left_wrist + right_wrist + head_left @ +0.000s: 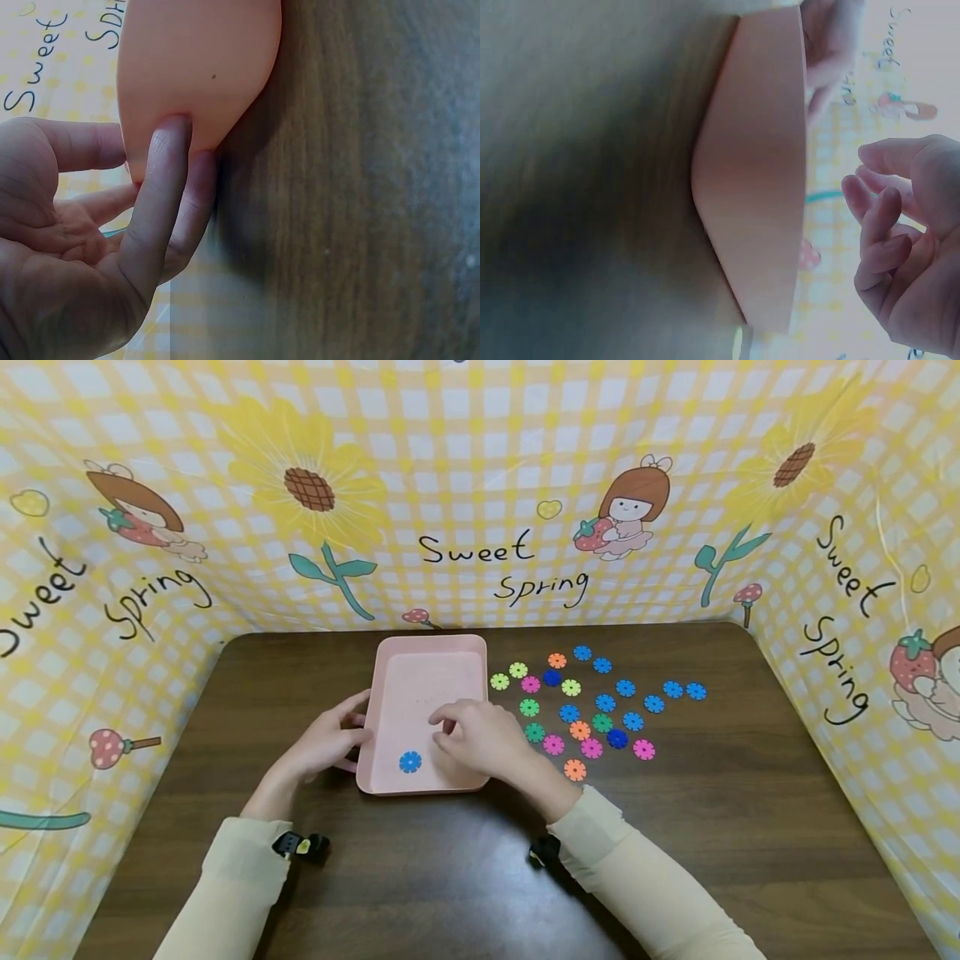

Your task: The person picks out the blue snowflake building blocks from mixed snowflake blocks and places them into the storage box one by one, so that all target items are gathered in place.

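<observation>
A pink tray (427,644) stands on the table. My left hand (330,739) is at its left side, and in the left wrist view its fingers (161,161) rest against the outer wall and rim. Above the right half of the tray hovers my right hand (480,735), fingers loosely bent. In the right wrist view the right hand (907,247) is higher than the tray rim, and nothing shows between its fingertips. One blue notched disc (410,762) lies inside the tray near its front, left of that hand.
Right of the tray, several notched discs lie scattered: blue (626,688), green (602,722), pink (644,749), orange (575,769) and yellow (571,687). The dark wooden table (420,877) is bordered by a yellow checked cloth (480,460) at the back and sides.
</observation>
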The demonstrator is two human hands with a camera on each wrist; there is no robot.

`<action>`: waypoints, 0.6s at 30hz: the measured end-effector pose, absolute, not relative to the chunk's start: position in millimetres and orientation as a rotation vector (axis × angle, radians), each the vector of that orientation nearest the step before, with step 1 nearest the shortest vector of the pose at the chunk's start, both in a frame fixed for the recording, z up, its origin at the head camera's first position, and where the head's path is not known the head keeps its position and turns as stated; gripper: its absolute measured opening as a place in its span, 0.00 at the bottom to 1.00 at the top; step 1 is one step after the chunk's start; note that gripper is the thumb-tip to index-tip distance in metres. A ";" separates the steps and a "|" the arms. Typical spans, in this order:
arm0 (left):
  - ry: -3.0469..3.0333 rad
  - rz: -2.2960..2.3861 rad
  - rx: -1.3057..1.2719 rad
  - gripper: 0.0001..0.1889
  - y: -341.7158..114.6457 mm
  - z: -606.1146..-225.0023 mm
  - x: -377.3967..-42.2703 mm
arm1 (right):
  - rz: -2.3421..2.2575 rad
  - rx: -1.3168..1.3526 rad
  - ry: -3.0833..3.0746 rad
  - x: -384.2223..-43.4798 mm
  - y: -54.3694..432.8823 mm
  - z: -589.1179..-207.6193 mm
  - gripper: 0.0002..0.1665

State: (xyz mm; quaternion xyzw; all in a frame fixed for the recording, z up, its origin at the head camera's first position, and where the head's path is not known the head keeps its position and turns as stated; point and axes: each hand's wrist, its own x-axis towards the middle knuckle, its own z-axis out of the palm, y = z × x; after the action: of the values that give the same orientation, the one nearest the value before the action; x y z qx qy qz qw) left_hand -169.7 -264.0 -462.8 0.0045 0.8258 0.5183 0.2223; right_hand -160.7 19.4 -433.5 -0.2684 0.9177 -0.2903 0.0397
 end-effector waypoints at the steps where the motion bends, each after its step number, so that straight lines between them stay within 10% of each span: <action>1: 2.282 1.432 0.013 0.39 -263.9 -462.8 -169.8 | -0.913 -0.815 2.824 -161.5 24.2 -432.6 0.14; 18: 2.292 1.426 0.003 0.39 -264.7 -464.4 -169.2 | -1.033 -0.440 2.891 -178.6 124.6 -455.9 0.18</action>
State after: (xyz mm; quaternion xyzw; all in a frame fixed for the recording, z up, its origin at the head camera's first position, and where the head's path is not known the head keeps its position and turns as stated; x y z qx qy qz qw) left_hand -169.2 -264.7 -464.4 0.0012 0.8283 0.5155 0.2194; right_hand -178.6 124.6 -455.9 -0.1419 0.9319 -0.3331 0.0202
